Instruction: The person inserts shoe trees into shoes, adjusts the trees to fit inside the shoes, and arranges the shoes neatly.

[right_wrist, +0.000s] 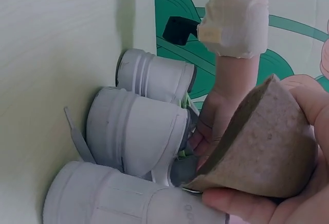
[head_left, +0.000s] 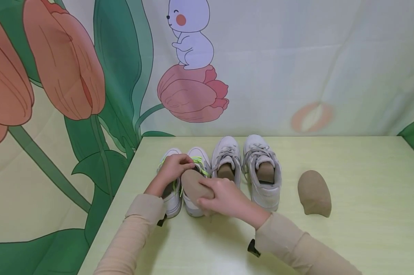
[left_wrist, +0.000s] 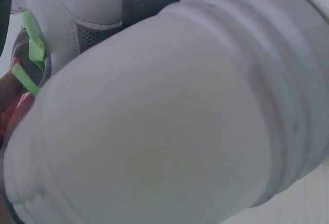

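My right hand [head_left: 227, 195] pinches a brown molded-pulp shoe insert [head_left: 194, 186] between thumb and fingers, tilted over the opening of a white sneaker with green laces [head_left: 194, 211]. In the right wrist view the held insert [right_wrist: 262, 142] shows its rough, curved side. My left hand [head_left: 173, 168] reaches across the leftmost green-laced sneaker [head_left: 174, 205]. Its curled fingers pinch around the tongue of the sneaker under the insert. In the left wrist view a sneaker heel [left_wrist: 154, 116] fills most of the picture, and only a little of the fingers shows beside a green lace [left_wrist: 24, 79].
Two white sneakers with grey laces stand to the right, with brown inserts [head_left: 226, 172] [head_left: 266, 172] in their openings. Another brown insert [head_left: 314, 193] lies on the pale green table [head_left: 371, 214]. Behind the table hangs a cloth backdrop [head_left: 279, 68] with printed flowers.
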A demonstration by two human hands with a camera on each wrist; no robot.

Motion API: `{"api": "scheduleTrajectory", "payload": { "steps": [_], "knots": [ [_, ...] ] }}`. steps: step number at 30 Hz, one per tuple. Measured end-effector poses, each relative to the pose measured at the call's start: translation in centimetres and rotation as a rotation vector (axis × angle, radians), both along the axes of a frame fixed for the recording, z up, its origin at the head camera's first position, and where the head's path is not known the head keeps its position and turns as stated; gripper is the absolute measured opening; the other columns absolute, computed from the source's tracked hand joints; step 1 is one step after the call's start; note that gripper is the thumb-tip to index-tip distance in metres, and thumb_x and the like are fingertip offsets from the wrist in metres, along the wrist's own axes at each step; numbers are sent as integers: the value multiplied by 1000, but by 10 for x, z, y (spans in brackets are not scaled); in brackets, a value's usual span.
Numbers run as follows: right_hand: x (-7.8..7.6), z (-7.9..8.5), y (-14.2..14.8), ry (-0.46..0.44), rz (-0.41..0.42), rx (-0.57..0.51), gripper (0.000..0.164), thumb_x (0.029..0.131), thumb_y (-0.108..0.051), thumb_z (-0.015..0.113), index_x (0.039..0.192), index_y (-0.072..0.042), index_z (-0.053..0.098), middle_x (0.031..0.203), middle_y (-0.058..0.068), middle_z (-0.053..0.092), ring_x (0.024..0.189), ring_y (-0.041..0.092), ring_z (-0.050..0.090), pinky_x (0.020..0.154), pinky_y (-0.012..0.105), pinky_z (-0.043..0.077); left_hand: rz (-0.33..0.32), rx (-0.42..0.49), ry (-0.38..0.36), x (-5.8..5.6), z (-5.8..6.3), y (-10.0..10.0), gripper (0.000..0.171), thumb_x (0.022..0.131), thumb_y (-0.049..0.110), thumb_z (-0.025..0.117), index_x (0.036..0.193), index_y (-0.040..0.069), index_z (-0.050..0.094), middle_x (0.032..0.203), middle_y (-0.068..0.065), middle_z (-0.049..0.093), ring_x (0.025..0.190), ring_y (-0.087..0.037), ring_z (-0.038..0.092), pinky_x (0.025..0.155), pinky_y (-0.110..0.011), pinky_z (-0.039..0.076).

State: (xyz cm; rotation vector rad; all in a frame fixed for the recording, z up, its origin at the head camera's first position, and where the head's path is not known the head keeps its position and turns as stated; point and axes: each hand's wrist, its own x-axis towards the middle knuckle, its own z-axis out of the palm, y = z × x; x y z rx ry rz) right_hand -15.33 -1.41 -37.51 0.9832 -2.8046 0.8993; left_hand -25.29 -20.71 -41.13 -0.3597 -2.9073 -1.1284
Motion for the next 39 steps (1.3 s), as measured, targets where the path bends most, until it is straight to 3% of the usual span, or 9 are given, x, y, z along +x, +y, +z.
{"api": "scheduleTrajectory", "payload": {
  "steps": [12,23,28,33,36,39],
  "knots": [
    [-5,5,-15,-95,-56,101,48,76,-33,60,117,-9,56,99,10,66,81,20,63,66,31,49,17,23,-62,2,0,-1,12,82,18,62,85,8,67,83,-5,65,81,-17,56,73,-29,45],
    [-10,6,-22,-105,-71,125,46,77,-33,59,116,-7,56,97,10,66,82,21,63,67,32,49,8,9,-28,2,1,-3,12,81,18,62,84,8,67,85,-6,66,81,-18,57,72,-30,45],
    [-12,6,-27,-73,-82,172,35,76,-31,60,104,-9,59,79,4,66,70,17,60,61,32,46,7,-4,-30,2,1,-4,10,82,18,62,83,9,67,84,-5,66,80,-17,56,70,-28,45],
    [-11,9,-32,-50,-87,228,16,73,-26,62,79,-12,56,62,-1,58,58,14,54,53,29,41,-7,-49,-37,3,-2,-5,10,83,18,61,86,11,67,86,-3,65,82,-16,56,73,-30,45],
    [-11,12,-34,-62,-78,255,17,74,-22,63,66,-14,50,53,-4,48,52,13,48,48,26,37,-15,-68,-32,3,-3,-5,10,83,18,60,87,12,68,88,-2,66,84,-16,57,75,-31,46],
    [-11,14,-36,-89,-79,285,20,75,-23,63,63,-16,48,52,-4,46,52,12,47,48,26,36,-30,-77,-22,4,-2,-5,10,83,17,60,86,11,67,88,-3,66,84,-16,57,76,-32,46]
  ]
}}
